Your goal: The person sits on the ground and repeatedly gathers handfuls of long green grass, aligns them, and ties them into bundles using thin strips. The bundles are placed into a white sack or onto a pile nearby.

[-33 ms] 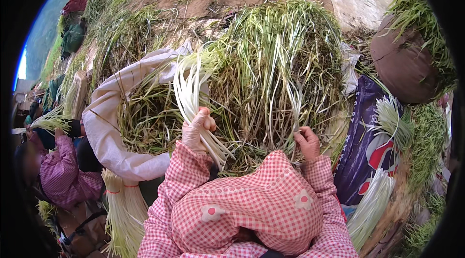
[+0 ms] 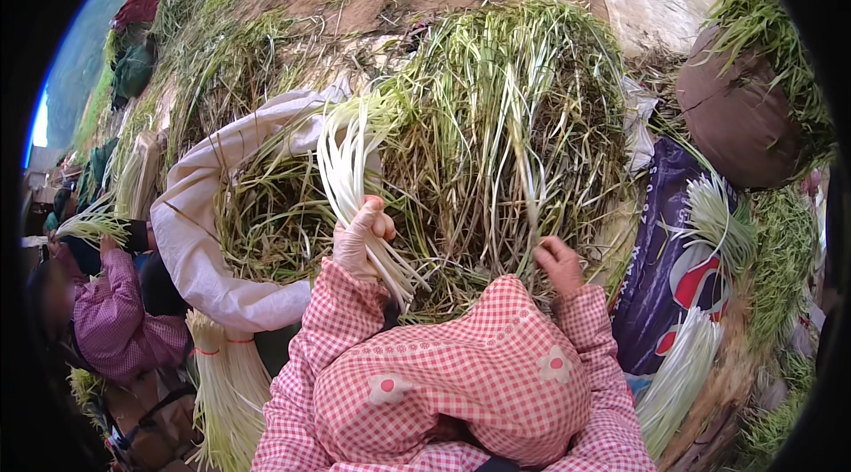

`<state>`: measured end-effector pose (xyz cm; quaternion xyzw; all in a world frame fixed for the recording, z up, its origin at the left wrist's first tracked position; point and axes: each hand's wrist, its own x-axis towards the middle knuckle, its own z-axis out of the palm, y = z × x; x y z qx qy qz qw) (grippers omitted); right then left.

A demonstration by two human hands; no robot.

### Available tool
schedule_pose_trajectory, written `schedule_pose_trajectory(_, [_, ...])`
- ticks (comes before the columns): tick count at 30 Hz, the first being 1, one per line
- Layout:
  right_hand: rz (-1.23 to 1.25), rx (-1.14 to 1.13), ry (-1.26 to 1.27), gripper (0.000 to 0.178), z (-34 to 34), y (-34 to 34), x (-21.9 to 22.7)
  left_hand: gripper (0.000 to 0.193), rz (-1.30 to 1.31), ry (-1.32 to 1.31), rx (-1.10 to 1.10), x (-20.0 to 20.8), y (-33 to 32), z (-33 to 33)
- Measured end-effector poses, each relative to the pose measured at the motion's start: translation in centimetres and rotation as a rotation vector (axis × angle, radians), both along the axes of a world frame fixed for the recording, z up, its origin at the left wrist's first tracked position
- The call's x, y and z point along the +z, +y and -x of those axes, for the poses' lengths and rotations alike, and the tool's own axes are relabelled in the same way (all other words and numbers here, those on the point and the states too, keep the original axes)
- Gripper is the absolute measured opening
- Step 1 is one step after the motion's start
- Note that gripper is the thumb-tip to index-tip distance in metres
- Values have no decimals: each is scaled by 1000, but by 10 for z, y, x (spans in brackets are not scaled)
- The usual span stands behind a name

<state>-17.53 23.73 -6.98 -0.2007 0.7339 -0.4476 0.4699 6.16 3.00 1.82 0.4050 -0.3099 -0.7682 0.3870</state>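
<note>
My left hand [image 2: 359, 237] is closed around a bunch of white-stemmed greens [image 2: 344, 153], long and slender like chives. Their pale yellow-green tops lean away from me, and the cut-looking white ends stick out below the fist. To the right, my right hand [image 2: 560, 266] pinches the near end of a thin stalk [image 2: 532, 197]. That stalk runs away from me over a large heap of loose green and brownish stalks [image 2: 461, 117]. Where the stalk's far end lies among the heap, I cannot tell.
A rolled white cloth sack [image 2: 191, 206] curves round the left of the heap. Tied bundles [image 2: 217, 383] stand at lower left. On the right, pale bunches [image 2: 683, 366] lie on a purple printed sack [image 2: 651, 250], near a brown sack [image 2: 736, 109]. Another person [image 2: 124, 312] sits at left holding greens.
My right hand has shifted slightly left, and the stalk at its fingertips has swung left with it. My left hand and its bunch stay in place.
</note>
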Motion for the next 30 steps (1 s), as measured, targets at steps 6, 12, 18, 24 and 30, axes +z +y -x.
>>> schedule_pose_trajectory(6, [100, -45, 569, 15, 9, -28, 6, 19, -77, -41, 4, 2, 6, 8])
schedule_pose_trajectory(12, [-417, 397, 720, 20, 11, -110, -14, 16, -169, -10, -72, 6, 7, 6])
schedule_pose_trajectory(18, [-2, 83, 236, 10, 16, -94, -14, 18, -164, -17, -122, 2, 7, 7])
schedule_pose_trajectory(24, [-117, -41, 252, 17, 6, -98, -26, 20, -161, -37, -140, 3, 10, 8])
schedule_pose_trajectory(30, [-375, 151, 322, 29, 19, -126, -6, 18, -182, -125, -126, 9, 12, 2])
